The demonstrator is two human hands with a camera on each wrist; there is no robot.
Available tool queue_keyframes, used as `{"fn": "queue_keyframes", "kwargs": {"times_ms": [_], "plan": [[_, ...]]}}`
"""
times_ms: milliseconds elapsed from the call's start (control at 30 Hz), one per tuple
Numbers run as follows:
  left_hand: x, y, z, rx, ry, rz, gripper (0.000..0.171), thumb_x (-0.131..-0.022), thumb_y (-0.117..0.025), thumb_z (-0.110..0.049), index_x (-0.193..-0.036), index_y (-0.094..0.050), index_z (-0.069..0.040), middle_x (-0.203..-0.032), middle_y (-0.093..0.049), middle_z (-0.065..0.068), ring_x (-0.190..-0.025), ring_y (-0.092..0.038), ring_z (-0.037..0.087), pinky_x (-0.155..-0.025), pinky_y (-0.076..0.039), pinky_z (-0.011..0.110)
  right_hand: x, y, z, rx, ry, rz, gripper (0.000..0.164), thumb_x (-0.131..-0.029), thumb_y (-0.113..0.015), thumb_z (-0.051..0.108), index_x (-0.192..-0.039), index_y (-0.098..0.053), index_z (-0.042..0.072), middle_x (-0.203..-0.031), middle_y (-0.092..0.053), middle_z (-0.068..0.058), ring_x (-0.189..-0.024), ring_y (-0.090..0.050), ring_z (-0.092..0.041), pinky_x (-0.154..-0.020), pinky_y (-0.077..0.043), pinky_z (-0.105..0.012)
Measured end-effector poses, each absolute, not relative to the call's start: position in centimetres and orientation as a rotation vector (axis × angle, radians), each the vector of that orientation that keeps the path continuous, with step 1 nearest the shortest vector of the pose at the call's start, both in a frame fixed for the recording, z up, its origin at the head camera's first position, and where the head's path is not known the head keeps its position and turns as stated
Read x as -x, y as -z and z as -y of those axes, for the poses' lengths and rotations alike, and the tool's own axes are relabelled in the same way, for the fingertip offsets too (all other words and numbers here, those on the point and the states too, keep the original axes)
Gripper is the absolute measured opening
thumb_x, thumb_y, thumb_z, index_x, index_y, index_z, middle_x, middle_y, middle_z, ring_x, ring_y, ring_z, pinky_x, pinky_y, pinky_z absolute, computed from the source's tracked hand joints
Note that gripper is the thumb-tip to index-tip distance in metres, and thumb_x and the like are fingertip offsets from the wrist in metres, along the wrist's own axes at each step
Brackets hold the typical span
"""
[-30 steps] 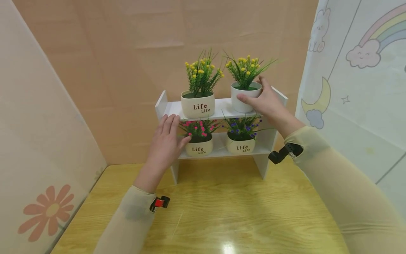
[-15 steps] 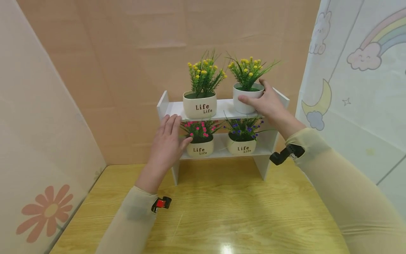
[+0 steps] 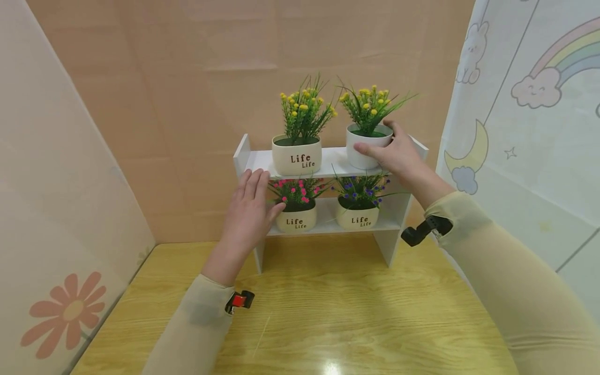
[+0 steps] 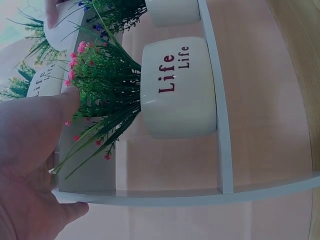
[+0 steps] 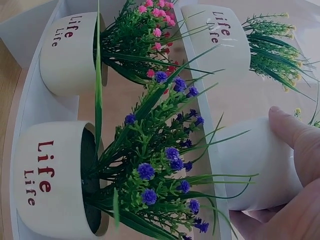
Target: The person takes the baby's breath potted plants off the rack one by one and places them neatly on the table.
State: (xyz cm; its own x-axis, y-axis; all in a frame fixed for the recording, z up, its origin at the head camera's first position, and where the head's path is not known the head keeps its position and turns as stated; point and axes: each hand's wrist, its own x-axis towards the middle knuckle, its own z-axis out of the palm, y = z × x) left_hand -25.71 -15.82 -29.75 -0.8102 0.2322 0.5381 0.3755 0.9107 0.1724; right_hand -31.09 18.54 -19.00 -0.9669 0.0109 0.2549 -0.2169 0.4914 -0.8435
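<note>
My right hand (image 3: 398, 153) grips a plain white flower pot (image 3: 363, 156) with yellow flowers, thumb on its front and fingers round its right side. The pot stands on the upper board of a white two-tier shelf (image 3: 333, 169), at the right. Beside it is a cream "Life" pot (image 3: 296, 156) with yellow flowers. My left hand (image 3: 248, 211) rests at the shelf's upper left corner, fingers fairly straight. On the lower board stand a cream pot with pink flowers (image 3: 296, 220), close to my left thumb, and a cream pot with purple flowers (image 3: 358, 217).
The shelf stands on a wooden table (image 3: 304, 312) against a tan cloth backdrop (image 3: 187, 104). A pale panel with a printed flower (image 3: 70, 312) borders the left. On the right hangs a white panel with a printed rainbow and moon (image 3: 473, 156).
The view has shifted slightly, so the scene sits a little further right and lower. Both hands keep their places, and the pots stand as before.
</note>
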Motion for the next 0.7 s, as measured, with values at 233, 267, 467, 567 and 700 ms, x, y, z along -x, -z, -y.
{"fn": "queue_keyframes", "kwargs": {"times_ms": [233, 267, 467, 567, 700], "plan": [[25.7, 29.9, 15.8, 0.452, 0.374, 2.523, 0.087, -0.109, -0.071, -0.045, -0.172, -0.029, 0.0, -0.176, -0.031, 0.021, -0.168, -0.013, 0.04, -0.136, -0.015, 0.052, 30.6, 19.0, -18.5, -0.207, -1.494, 2.454, 0.112, -0.093, -0.089, 0.049, -0.177, -0.02, 0.021, -0.169, -0.042, -0.015, -0.148, -0.046, -0.033, -0.121, -0.042, -0.054], [25.7, 29.8, 15.9, 0.453, 0.377, 2.524, 0.088, -0.109, -0.071, -0.044, -0.172, -0.029, 0.0, -0.176, -0.031, 0.021, -0.168, -0.012, 0.04, -0.136, -0.014, 0.052, 30.4, 18.9, -18.5, -0.21, -1.489, 2.449, 0.111, -0.093, -0.09, 0.049, -0.176, -0.021, 0.022, -0.168, -0.043, -0.014, -0.147, -0.047, -0.033, -0.121, -0.042, -0.053], [25.6, 29.8, 15.9, 0.455, 0.378, 2.534, 0.087, -0.11, -0.07, -0.044, -0.172, -0.027, -0.001, -0.176, -0.03, 0.021, -0.168, -0.011, 0.039, -0.137, -0.013, 0.05, 29.6, 18.6, -18.7, -0.218, -1.445, 2.446, 0.113, -0.09, -0.09, 0.055, -0.176, -0.023, 0.025, -0.166, -0.046, -0.013, -0.145, -0.048, -0.03, -0.119, -0.043, -0.052], [25.6, 29.7, 15.9, 0.461, 0.372, 2.535, 0.088, -0.11, -0.07, -0.044, -0.172, -0.028, 0.0, -0.176, -0.03, 0.022, -0.168, -0.012, 0.04, -0.137, -0.013, 0.048, 28.9, 18.4, -18.8, -0.229, -1.456, 2.433, 0.113, -0.09, -0.091, 0.055, -0.176, -0.023, 0.026, -0.167, -0.045, -0.011, -0.147, -0.047, -0.029, -0.12, -0.043, -0.052], [25.6, 29.7, 15.9, 0.469, 0.372, 2.538, 0.088, -0.11, -0.07, -0.045, -0.172, -0.028, 0.0, -0.175, -0.031, 0.022, -0.168, -0.012, 0.04, -0.137, -0.012, 0.047, 27.9, 18.2, -18.9, -0.264, -1.502, 2.397, 0.111, -0.091, -0.091, 0.051, -0.175, -0.024, 0.024, -0.167, -0.045, -0.008, -0.148, -0.047, -0.028, -0.123, -0.041, -0.051]]}}
